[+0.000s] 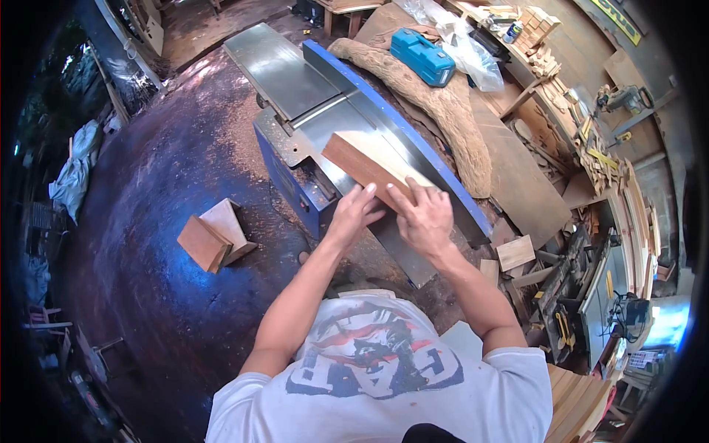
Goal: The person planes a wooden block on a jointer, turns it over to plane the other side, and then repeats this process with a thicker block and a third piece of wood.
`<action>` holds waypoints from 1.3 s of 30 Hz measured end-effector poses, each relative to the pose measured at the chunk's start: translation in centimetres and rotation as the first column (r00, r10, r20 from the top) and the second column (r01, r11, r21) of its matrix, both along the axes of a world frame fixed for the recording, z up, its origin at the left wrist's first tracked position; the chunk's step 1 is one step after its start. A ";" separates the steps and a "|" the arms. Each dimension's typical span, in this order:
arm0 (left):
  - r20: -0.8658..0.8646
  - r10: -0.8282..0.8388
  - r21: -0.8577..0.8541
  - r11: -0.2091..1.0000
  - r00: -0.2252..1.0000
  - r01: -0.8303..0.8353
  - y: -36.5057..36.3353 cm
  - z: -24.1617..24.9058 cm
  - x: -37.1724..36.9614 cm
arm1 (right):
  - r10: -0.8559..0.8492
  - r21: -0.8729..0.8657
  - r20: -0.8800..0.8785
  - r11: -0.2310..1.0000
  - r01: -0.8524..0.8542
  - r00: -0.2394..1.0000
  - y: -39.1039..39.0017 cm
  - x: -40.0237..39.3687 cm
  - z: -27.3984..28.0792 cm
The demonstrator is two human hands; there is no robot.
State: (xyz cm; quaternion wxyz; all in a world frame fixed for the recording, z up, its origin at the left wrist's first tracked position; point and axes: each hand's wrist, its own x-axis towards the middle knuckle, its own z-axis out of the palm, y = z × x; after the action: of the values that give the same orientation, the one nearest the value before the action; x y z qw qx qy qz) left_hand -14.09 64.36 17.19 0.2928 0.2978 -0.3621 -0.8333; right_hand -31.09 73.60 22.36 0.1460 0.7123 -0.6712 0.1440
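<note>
A thick reddish wood block lies on the steel table of a blue jointer, against its blue fence. My left hand presses on the near end of the block with fingers spread. Beside it, my right hand lies flat on the block's top and near end. Both hands push down on the wood; neither wraps around it.
Cut wood blocks lie on the dusty floor to the left. A long rough log and a blue tool case sit beyond the fence. Offcuts, stacked boards and machines crowd the right side.
</note>
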 end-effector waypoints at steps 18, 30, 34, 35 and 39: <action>0.388 0.473 -0.887 0.425 0.791 0.180 -3.9 -6.5 -3.1 | -0.020 0.036 0.354 0.999 0.008 0.935 -4.1 0.4 -14.0; 0.616 0.521 -0.773 0.256 0.591 0.580 -13.6 -9.0 -9.3 | 0.181 0.118 0.284 0.968 -0.221 0.942 -11.2 -5.2 -13.6; 0.663 0.544 -0.712 0.245 0.514 0.659 -16.7 -9.1 -9.0 | 0.155 0.140 0.269 0.970 -0.198 0.951 -14.2 -4.7 -13.8; 0.684 0.537 -0.688 0.247 0.495 0.682 -17.4 -9.1 -8.9 | 0.150 0.150 0.274 0.969 -0.197 0.950 -14.9 -4.5 -13.7; 0.666 0.562 -0.700 0.243 0.491 0.671 -19.8 -9.1 -8.4 | 0.169 0.150 0.274 0.965 -0.215 0.947 -17.5 -3.8 -13.4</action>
State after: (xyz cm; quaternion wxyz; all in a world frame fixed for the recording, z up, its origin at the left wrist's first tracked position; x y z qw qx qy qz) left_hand -22.50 44.60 8.13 0.1410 0.4037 -0.8918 -0.1476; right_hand -34.84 56.12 8.93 -0.0217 0.7597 -0.6218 0.1888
